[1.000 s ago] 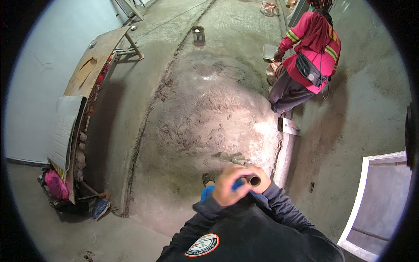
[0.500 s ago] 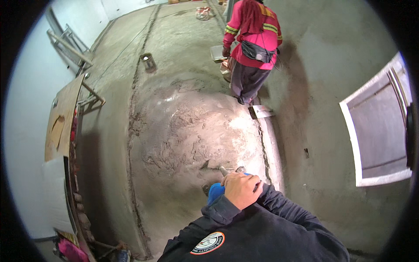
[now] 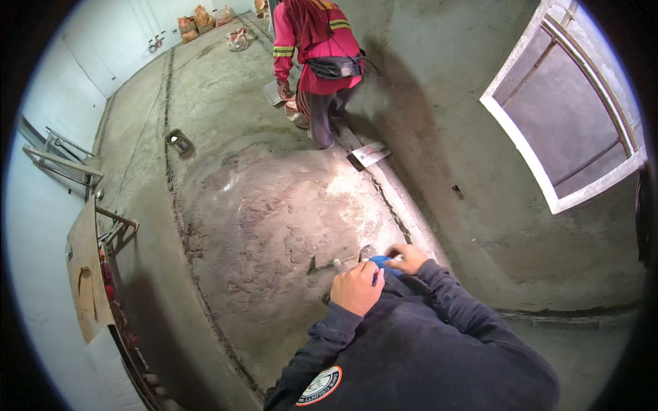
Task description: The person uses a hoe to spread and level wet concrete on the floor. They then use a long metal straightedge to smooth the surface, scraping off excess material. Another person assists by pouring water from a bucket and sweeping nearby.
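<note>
My left hand (image 3: 358, 288) is in front of my waist, fingers curled in. What it holds, if anything, is hidden. To its right my right hand (image 3: 409, 259) is closed, with a small pale bit showing at its fingertips. Bright blue material (image 3: 386, 264) shows between the two hands; I cannot tell its kind. Just beyond my left hand, a trowel (image 3: 336, 263) lies on the wet mortar (image 3: 267, 219), its handle toward my feet. A dusty shoe (image 3: 367, 253) shows beyond the blue material.
A co-worker in a red top (image 3: 322, 41) bends ahead, holding a flat board (image 3: 274, 94). A steel float (image 3: 371, 154) lies by the right wall. A can (image 3: 178, 142) stands on the floor. Left is a plywood panel (image 3: 88, 274); right, a white-framed window opening (image 3: 548, 185).
My hands have moved apart, and my right hand has come out from behind my left. The view has turned, shifting the room leftward. The co-worker is bent lower.
</note>
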### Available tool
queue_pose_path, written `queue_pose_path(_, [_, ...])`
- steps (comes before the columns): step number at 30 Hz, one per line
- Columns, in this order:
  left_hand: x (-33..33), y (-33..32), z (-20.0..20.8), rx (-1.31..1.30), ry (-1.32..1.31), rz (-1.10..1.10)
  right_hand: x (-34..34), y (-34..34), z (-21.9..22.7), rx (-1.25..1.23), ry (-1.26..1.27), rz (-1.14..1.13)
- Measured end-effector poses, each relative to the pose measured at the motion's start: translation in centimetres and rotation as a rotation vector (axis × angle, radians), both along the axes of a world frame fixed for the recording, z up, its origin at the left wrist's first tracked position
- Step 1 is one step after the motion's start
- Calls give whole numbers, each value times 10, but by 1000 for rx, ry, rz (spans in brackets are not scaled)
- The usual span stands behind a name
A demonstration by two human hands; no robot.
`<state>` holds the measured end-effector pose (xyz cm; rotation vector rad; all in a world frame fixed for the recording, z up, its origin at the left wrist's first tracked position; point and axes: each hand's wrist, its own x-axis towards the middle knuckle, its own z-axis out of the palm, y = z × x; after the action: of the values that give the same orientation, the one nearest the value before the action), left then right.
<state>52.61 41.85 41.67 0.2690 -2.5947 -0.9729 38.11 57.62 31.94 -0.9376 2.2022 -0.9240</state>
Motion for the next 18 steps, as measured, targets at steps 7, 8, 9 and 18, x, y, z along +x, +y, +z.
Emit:
queue_pose_path(7, [-6,2,-1,17,85,74,5,245,-128,899,-143,-257])
queue_pose_path(8, [-7,3,-2,22,98,74,14,276,-142,957,-243,-215])
queue_pose_path(9, [-7,1,0,17,90,80,25,284,-146,922,-242,-246])
queue_pose_path(18, [-49,18,6,33,45,254,-20,294,-204,701,-307,-176])
